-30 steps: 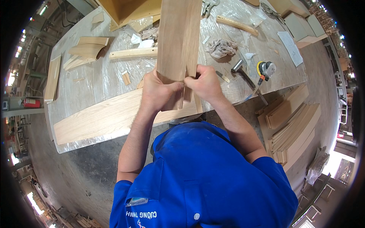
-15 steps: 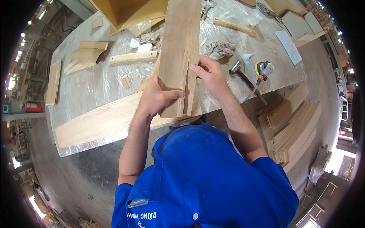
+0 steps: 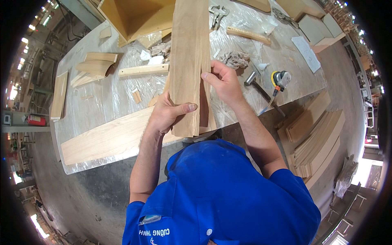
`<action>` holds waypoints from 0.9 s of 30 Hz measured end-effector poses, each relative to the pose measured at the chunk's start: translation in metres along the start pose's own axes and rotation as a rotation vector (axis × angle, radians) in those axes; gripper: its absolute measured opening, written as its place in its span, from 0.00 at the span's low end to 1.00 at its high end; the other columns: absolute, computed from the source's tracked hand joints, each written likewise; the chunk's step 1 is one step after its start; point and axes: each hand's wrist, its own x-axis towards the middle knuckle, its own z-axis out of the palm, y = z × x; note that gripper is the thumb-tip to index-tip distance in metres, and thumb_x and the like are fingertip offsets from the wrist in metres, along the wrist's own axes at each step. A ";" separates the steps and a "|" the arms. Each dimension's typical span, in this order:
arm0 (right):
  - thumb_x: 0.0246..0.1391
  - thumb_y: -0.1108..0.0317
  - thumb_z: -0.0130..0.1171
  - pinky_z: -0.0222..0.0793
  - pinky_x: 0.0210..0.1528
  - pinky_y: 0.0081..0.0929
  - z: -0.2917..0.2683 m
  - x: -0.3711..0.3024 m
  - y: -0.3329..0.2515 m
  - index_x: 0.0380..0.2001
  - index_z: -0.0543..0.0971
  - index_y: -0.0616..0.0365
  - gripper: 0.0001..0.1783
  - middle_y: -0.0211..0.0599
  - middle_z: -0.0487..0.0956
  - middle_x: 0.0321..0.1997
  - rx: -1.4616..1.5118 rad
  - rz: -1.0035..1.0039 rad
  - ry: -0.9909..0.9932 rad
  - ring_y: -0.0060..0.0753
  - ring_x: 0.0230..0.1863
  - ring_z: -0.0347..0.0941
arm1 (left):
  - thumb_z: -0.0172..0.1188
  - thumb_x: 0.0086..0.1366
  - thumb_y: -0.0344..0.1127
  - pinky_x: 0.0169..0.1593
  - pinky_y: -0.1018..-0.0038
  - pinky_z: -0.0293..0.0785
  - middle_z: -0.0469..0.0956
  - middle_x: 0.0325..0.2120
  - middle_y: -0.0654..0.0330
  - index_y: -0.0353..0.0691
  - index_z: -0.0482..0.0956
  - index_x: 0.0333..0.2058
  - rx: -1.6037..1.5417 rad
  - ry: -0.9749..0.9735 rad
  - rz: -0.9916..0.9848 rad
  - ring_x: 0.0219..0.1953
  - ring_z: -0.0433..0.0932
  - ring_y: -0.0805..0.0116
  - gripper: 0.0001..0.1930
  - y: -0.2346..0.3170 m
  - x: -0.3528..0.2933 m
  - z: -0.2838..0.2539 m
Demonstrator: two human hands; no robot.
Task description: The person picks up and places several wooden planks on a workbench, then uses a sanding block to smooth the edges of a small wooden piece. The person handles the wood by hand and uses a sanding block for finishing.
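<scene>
Long, thin strips of wood veneer (image 3: 184, 61) run away from me over the table, their near end close to my body. My left hand (image 3: 168, 114) grips the left edge near that end, thumb lying across the top strip and fingers hidden underneath. On the far side of the split, my right hand (image 3: 223, 81) pinches the right edge of a strip between thumb and fingers. A dark gap shows between the top strip and the one at right. Beneath them lies a broad, pale wooden board (image 3: 106, 139) along the table's near edge.
A hammer (image 3: 261, 90) and a yellow-and-black sander (image 3: 281, 79) lie right of my right hand. Farther off are locking pliers (image 3: 217, 17), a crumpled rag (image 3: 233, 59) and an open wooden box (image 3: 136, 18). Stacked boards (image 3: 316, 141) stand low at right. Plastic film covers the table (image 3: 92, 116).
The top veneer strip has come slightly nearer to me, and the gap at its right side has widened. Both hands keep their hold on the strips.
</scene>
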 end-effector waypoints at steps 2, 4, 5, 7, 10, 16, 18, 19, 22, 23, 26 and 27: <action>0.63 0.73 0.59 0.73 0.45 0.21 -0.001 0.002 -0.001 0.45 0.81 0.65 0.10 0.32 0.85 0.40 0.045 0.013 0.002 0.18 0.40 0.78 | 0.75 0.54 0.23 0.55 0.68 0.79 0.82 0.48 0.54 0.33 0.69 0.61 0.016 0.007 0.006 0.49 0.82 0.66 0.36 0.001 0.001 0.001; 0.64 0.71 0.58 0.73 0.47 0.21 -0.006 0.005 -0.001 0.47 0.81 0.64 0.11 0.31 0.85 0.42 0.066 0.051 -0.012 0.19 0.42 0.78 | 0.75 0.54 0.23 0.55 0.68 0.79 0.82 0.48 0.54 0.33 0.69 0.62 0.033 0.002 -0.012 0.49 0.82 0.66 0.37 0.001 0.003 -0.001; 0.64 0.71 0.59 0.74 0.47 0.22 -0.007 0.006 -0.002 0.47 0.81 0.63 0.11 0.30 0.84 0.41 0.074 0.075 -0.014 0.19 0.42 0.78 | 0.75 0.54 0.23 0.55 0.68 0.79 0.82 0.49 0.53 0.33 0.69 0.62 0.042 0.000 -0.021 0.50 0.82 0.66 0.37 0.001 0.004 -0.001; 0.64 0.70 0.59 0.75 0.46 0.22 -0.007 0.007 -0.008 0.46 0.81 0.62 0.11 0.29 0.84 0.41 0.095 0.127 -0.019 0.18 0.41 0.79 | 0.76 0.54 0.24 0.56 0.67 0.78 0.82 0.48 0.54 0.32 0.70 0.60 0.032 0.004 0.013 0.50 0.82 0.66 0.35 -0.002 0.006 -0.002; 0.63 0.71 0.60 0.76 0.46 0.23 -0.011 0.013 -0.011 0.47 0.82 0.62 0.11 0.29 0.84 0.41 0.201 0.192 -0.054 0.19 0.41 0.79 | 0.76 0.54 0.25 0.57 0.66 0.77 0.83 0.48 0.54 0.32 0.72 0.60 0.022 0.017 0.015 0.50 0.82 0.66 0.34 -0.002 0.010 -0.003; 0.63 0.71 0.61 0.78 0.48 0.25 -0.009 0.012 0.002 0.49 0.83 0.60 0.12 0.29 0.85 0.42 0.229 0.239 -0.067 0.21 0.42 0.80 | 0.75 0.54 0.24 0.57 0.66 0.77 0.83 0.48 0.54 0.33 0.73 0.59 -0.019 0.010 0.036 0.50 0.82 0.66 0.33 -0.010 0.011 -0.006; 0.64 0.70 0.61 0.78 0.48 0.25 -0.010 0.013 0.003 0.49 0.83 0.60 0.12 0.29 0.84 0.42 0.254 0.259 -0.061 0.21 0.42 0.80 | 0.75 0.54 0.24 0.57 0.66 0.77 0.83 0.48 0.55 0.33 0.73 0.59 -0.023 0.016 0.032 0.50 0.82 0.67 0.32 -0.012 0.011 -0.007; 0.64 0.70 0.61 0.78 0.48 0.25 -0.011 0.015 0.003 0.48 0.83 0.60 0.12 0.29 0.84 0.43 0.266 0.267 -0.059 0.21 0.42 0.80 | 0.75 0.54 0.24 0.57 0.67 0.77 0.83 0.48 0.55 0.33 0.73 0.58 -0.023 0.019 0.028 0.50 0.82 0.67 0.32 -0.011 0.012 -0.007; 0.65 0.69 0.61 0.77 0.49 0.26 -0.010 0.020 0.001 0.48 0.83 0.60 0.11 0.28 0.84 0.43 0.299 0.253 -0.025 0.20 0.43 0.80 | 0.76 0.55 0.25 0.57 0.68 0.78 0.83 0.49 0.55 0.35 0.72 0.60 0.009 0.006 0.015 0.50 0.82 0.67 0.34 -0.012 0.015 -0.009; 0.65 0.69 0.61 0.77 0.49 0.25 -0.011 0.021 0.001 0.47 0.83 0.60 0.11 0.27 0.84 0.43 0.265 0.229 -0.040 0.19 0.43 0.80 | 0.76 0.55 0.25 0.56 0.68 0.78 0.83 0.49 0.55 0.36 0.71 0.61 0.025 -0.002 0.010 0.50 0.82 0.67 0.35 -0.014 0.015 -0.011; 0.65 0.69 0.61 0.74 0.48 0.22 -0.014 0.021 0.003 0.46 0.83 0.60 0.09 0.26 0.84 0.41 0.137 0.167 -0.092 0.16 0.42 0.78 | 0.75 0.58 0.29 0.55 0.69 0.79 0.84 0.47 0.56 0.36 0.75 0.58 0.001 -0.035 -0.012 0.49 0.82 0.68 0.29 -0.019 0.015 -0.017; 0.65 0.69 0.61 0.73 0.48 0.21 -0.013 0.018 0.002 0.45 0.83 0.61 0.09 0.25 0.84 0.41 0.078 0.152 -0.110 0.15 0.42 0.77 | 0.75 0.59 0.31 0.54 0.69 0.79 0.84 0.47 0.56 0.36 0.76 0.57 -0.039 -0.017 -0.003 0.49 0.82 0.68 0.27 -0.017 0.015 -0.017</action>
